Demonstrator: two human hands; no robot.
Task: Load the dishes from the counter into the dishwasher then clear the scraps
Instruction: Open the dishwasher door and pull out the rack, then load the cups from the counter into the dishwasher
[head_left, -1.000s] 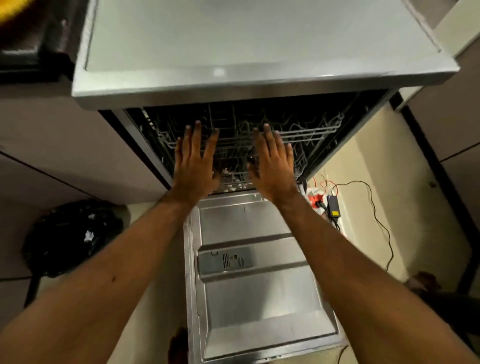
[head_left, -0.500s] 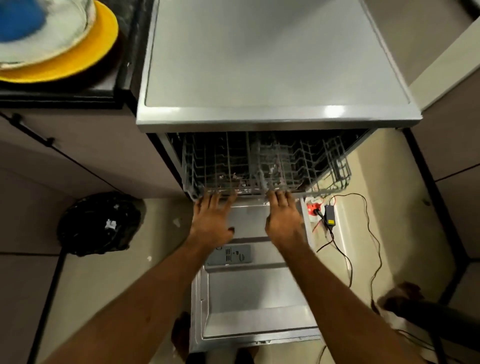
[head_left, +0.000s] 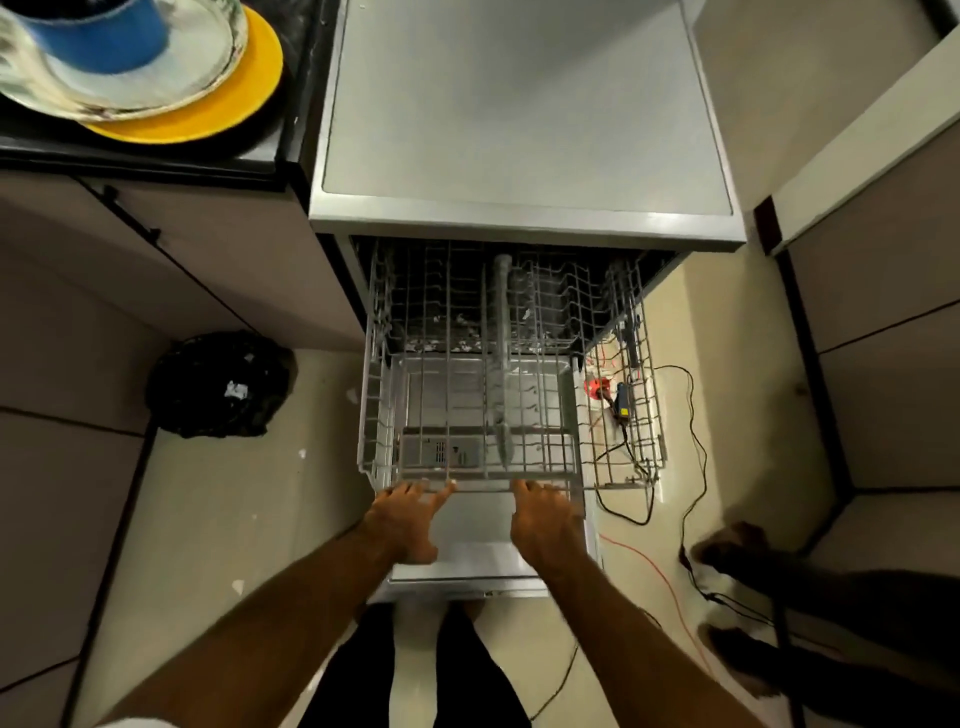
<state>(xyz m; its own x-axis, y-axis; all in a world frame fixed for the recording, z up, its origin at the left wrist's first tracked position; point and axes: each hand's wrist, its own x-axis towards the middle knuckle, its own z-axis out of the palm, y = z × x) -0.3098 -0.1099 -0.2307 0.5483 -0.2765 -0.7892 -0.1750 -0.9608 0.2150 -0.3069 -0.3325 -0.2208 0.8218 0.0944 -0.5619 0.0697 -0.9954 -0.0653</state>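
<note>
The dishwasher (head_left: 519, 130) stands open with its door (head_left: 483, 540) folded down flat. An empty wire rack (head_left: 628, 415) is drawn far out over the door. My left hand (head_left: 410, 519) and my right hand (head_left: 545, 525) both have their fingertips hooked on the rack's front rail. On the dark counter at the upper left sits a stack of dishes: a blue cup (head_left: 98, 31) on a pale plate (head_left: 197, 67) on a yellow plate (head_left: 244, 104).
A black rubbish bag (head_left: 218, 384) lies on the floor to the left of the dishwasher. Black and orange cables (head_left: 691, 467) and a small red device (head_left: 597, 388) lie on the floor to the right. Another person's feet (head_left: 727, 551) stand at the lower right. Cabinets flank both sides.
Both hands went from flat inside the opening to gripping the rack's front rail and have pulled the rack out over the door. The view has tilted, bringing the counter dishes into sight.
</note>
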